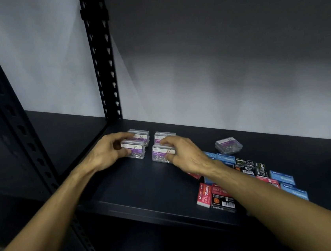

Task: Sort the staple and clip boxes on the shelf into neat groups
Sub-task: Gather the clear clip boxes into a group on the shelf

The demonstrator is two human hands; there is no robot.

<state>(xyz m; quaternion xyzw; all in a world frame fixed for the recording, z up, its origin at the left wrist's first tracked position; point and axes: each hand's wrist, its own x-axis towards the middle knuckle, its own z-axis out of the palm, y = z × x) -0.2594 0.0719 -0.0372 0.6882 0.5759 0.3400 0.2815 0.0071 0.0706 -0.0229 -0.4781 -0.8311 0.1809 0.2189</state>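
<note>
A storeroom or stockroom: black slotted-steel shelving [99, 60] against a bare white wall [216, 68].

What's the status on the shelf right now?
Left hand grips front-left clip box; right hand grips front-right clip box. One clip box apart. Staple boxes unsorted.

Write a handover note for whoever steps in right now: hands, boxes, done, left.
Left hand grips the front-left paper clip box; right hand grips the front-right paper clip box.
Four clip boxes stand in a two-by-two block at the left of the shelf.
One stray clip box lies apart to the right.
Staple boxes, red, black and blue, lie mixed at the right.
Left: add the stray, sort the staples.
</note>
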